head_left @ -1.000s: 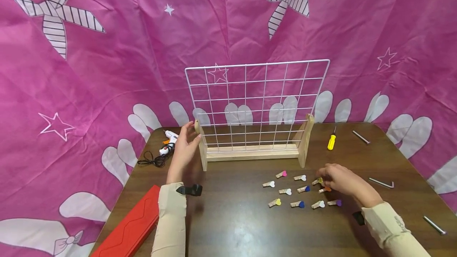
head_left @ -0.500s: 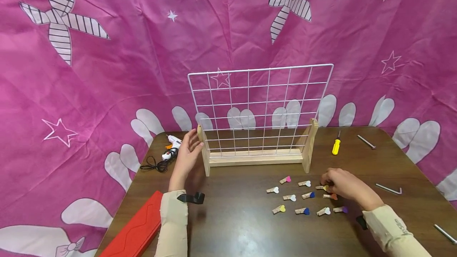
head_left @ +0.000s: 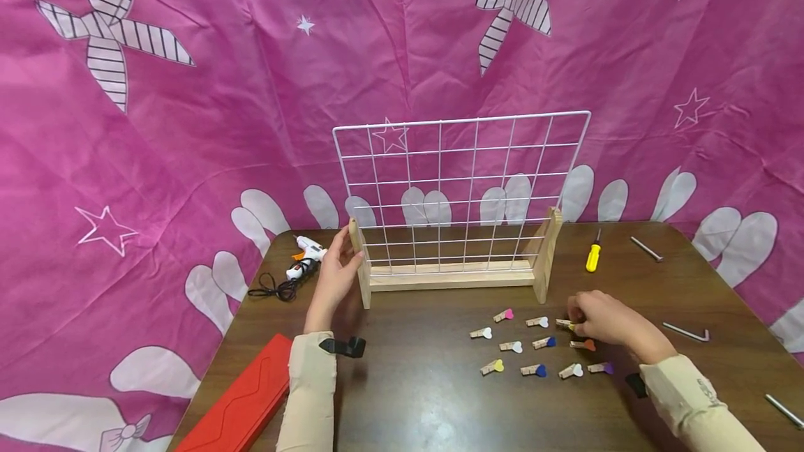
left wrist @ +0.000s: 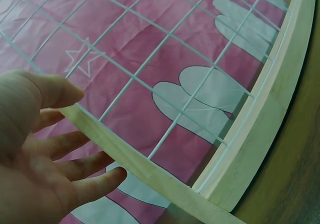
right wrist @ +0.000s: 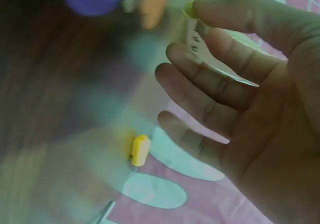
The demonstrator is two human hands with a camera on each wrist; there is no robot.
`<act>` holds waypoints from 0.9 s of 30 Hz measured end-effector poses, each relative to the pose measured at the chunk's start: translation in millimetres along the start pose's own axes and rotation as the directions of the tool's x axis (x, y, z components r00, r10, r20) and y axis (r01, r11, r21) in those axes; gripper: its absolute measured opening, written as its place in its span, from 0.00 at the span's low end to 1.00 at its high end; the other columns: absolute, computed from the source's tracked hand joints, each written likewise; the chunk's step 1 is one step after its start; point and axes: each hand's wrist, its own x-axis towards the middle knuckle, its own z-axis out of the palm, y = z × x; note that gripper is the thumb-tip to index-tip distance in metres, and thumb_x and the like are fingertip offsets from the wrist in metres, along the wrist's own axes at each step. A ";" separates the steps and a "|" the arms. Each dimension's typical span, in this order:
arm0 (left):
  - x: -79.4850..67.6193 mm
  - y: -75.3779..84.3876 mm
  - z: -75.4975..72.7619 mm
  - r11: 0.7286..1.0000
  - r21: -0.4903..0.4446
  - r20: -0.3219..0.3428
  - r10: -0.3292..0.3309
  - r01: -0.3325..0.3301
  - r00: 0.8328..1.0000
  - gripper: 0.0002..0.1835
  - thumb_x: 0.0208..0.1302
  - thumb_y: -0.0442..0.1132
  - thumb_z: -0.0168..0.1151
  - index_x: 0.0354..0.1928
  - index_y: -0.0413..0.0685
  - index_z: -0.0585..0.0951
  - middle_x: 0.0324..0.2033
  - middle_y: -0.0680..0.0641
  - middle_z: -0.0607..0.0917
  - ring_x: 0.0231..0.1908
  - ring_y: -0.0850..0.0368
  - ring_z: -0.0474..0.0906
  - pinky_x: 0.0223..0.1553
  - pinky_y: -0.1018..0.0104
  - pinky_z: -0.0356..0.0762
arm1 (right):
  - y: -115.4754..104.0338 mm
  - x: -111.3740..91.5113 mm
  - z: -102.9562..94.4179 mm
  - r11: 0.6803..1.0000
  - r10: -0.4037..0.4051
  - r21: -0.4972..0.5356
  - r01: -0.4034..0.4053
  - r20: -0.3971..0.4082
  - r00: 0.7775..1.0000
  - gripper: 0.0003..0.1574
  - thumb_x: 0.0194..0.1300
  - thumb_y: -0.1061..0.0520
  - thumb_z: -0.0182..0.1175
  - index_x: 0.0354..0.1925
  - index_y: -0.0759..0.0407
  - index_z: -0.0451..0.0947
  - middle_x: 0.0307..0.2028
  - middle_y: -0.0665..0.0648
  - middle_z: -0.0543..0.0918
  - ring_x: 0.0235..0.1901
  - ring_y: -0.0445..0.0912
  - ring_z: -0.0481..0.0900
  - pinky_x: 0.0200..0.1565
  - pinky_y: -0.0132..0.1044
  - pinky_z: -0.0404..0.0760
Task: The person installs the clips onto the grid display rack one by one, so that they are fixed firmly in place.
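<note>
A white wire grid (head_left: pixel 440 178) stands upright in a wooden base (head_left: pixel 452 277) with a post at each end. My left hand (head_left: pixel 336 276) holds the left wooden post (left wrist: pixel 135 159), thumb on one side and fingers on the other. At the right front, my right hand (head_left: pixel 606 318) pinches a small wooden clothespin (head_left: pixel 564 324) with a yellow heart between thumb and forefinger. Its other fingers are loosely bent in the right wrist view. Several more heart clothespins lie close by, among them an orange one (head_left: pixel 583 344), a purple one (head_left: pixel 600 368) and a pink one (head_left: pixel 504 315).
A white glue gun (head_left: pixel 308 250) with a black cord lies behind my left hand. At the left front is a red case (head_left: pixel 241 396). A yellow screwdriver (head_left: pixel 592 257), a metal rod (head_left: pixel 645 249) and a bent metal rod (head_left: pixel 686 331) lie to the right.
My right thumb and forefinger have closed on the yellow-heart clothespin and it has shifted slightly. My left hand has come closer round the post. The head view has tilted a little.
</note>
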 end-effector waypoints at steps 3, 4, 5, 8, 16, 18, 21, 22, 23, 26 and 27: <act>0.0 -0.7 0.7 1.000 0.022 -0.015 0.017 -0.017 1.000 0.30 0.60 0.21 0.53 0.65 0.31 0.59 0.58 0.28 0.68 0.58 0.36 0.66 0.59 0.46 0.63 | -4.3 2.4 -8.4 1.000 -0.022 -0.010 0.021 -0.036 0.999 0.12 0.43 0.63 0.65 0.22 0.52 0.71 0.17 0.44 0.68 0.19 0.38 0.63 0.21 0.31 0.64; 0.2 -0.9 1.0 1.000 0.025 -0.020 0.014 -0.013 1.000 0.30 0.60 0.21 0.52 0.65 0.31 0.59 0.58 0.29 0.68 0.58 0.37 0.66 0.59 0.47 0.63 | -6.4 3.2 -11.6 0.999 -0.031 -0.016 0.031 -0.046 0.998 0.12 0.42 0.63 0.65 0.22 0.52 0.71 0.17 0.44 0.68 0.19 0.38 0.63 0.21 0.31 0.64; 0.5 -1.1 1.4 1.000 0.028 -0.027 0.008 -0.007 1.000 0.30 0.60 0.21 0.52 0.65 0.31 0.60 0.58 0.29 0.68 0.58 0.37 0.66 0.59 0.48 0.63 | -9.0 4.0 -15.1 0.999 -0.039 -0.020 0.037 -0.057 0.998 0.12 0.42 0.63 0.66 0.22 0.52 0.71 0.17 0.43 0.68 0.18 0.37 0.63 0.21 0.30 0.65; 1.5 -1.8 2.7 0.999 0.035 -0.040 -0.011 0.013 0.999 0.30 0.60 0.21 0.52 0.65 0.32 0.60 0.59 0.31 0.68 0.58 0.39 0.66 0.59 0.49 0.64 | -18.0 6.3 -25.9 0.997 -0.068 -0.029 0.066 -0.079 0.995 0.12 0.42 0.62 0.67 0.23 0.52 0.71 0.17 0.42 0.68 0.18 0.36 0.63 0.21 0.30 0.65; 9.2 -26.5 5.9 0.999 0.017 -0.062 -0.048 0.049 0.997 0.30 0.62 0.23 0.51 0.67 0.40 0.60 0.62 0.36 0.67 0.60 0.44 0.65 0.59 0.49 0.64 | -46.9 14.5 -59.9 0.987 -0.153 -0.065 0.146 -0.139 0.978 0.12 0.43 0.63 0.65 0.24 0.51 0.71 0.15 0.39 0.67 0.18 0.34 0.62 0.21 0.29 0.65; 10.1 -33.7 6.7 0.998 0.015 -0.067 -0.064 0.065 0.996 0.31 0.63 0.24 0.51 0.68 0.43 0.60 0.61 0.38 0.68 0.60 0.46 0.65 0.59 0.50 0.65 | -53.8 16.9 -69.2 0.985 -0.167 -0.075 0.157 -0.145 0.975 0.12 0.42 0.64 0.64 0.24 0.51 0.71 0.15 0.39 0.67 0.18 0.34 0.62 0.22 0.29 0.64; 8.1 -32.5 8.3 0.997 0.020 -0.059 -0.071 0.072 0.996 0.31 0.62 0.23 0.51 0.68 0.41 0.59 0.60 0.34 0.69 0.59 0.43 0.66 0.57 0.48 0.66 | -63.7 20.7 -83.0 0.981 -0.186 -0.091 0.174 -0.149 0.971 0.13 0.41 0.64 0.64 0.23 0.49 0.70 0.16 0.39 0.67 0.18 0.34 0.61 0.22 0.29 0.64; 6.7 -29.1 8.7 0.997 0.024 -0.054 -0.070 0.072 0.996 0.31 0.62 0.23 0.51 0.68 0.39 0.59 0.59 0.33 0.69 0.58 0.41 0.66 0.56 0.46 0.67 | -67.1 21.9 -87.7 0.978 -0.196 -0.095 0.183 -0.150 0.969 0.14 0.40 0.64 0.64 0.23 0.49 0.70 0.16 0.39 0.67 0.18 0.34 0.62 0.22 0.29 0.64; 5.6 -25.8 9.2 0.997 0.024 -0.050 -0.070 0.071 0.996 0.31 0.62 0.23 0.50 0.68 0.38 0.58 0.59 0.32 0.68 0.58 0.40 0.66 0.55 0.45 0.67 | -70.6 23.6 -92.4 0.976 -0.207 -0.100 0.193 -0.152 0.967 0.14 0.40 0.64 0.64 0.23 0.49 0.70 0.16 0.39 0.67 0.18 0.34 0.62 0.22 0.29 0.64; 1.6 -14.2 9.9 0.997 0.029 -0.042 -0.070 0.071 0.997 0.30 0.62 0.23 0.50 0.67 0.36 0.58 0.58 0.30 0.68 0.56 0.37 0.67 0.54 0.43 0.68 | -81.9 28.9 -105.6 0.971 -0.231 -0.107 0.216 -0.158 0.960 0.15 0.39 0.64 0.65 0.22 0.48 0.70 0.17 0.40 0.68 0.18 0.34 0.63 0.21 0.29 0.65; 0.0 -10.1 10.1 0.997 0.024 -0.037 -0.072 0.073 0.997 0.31 0.62 0.22 0.49 0.67 0.36 0.57 0.59 0.30 0.68 0.56 0.37 0.67 0.53 0.42 0.69 | -85.6 31.2 -109.8 0.968 -0.240 -0.113 0.224 -0.159 0.958 0.16 0.39 0.64 0.65 0.22 0.47 0.70 0.17 0.40 0.68 0.18 0.34 0.64 0.21 0.29 0.66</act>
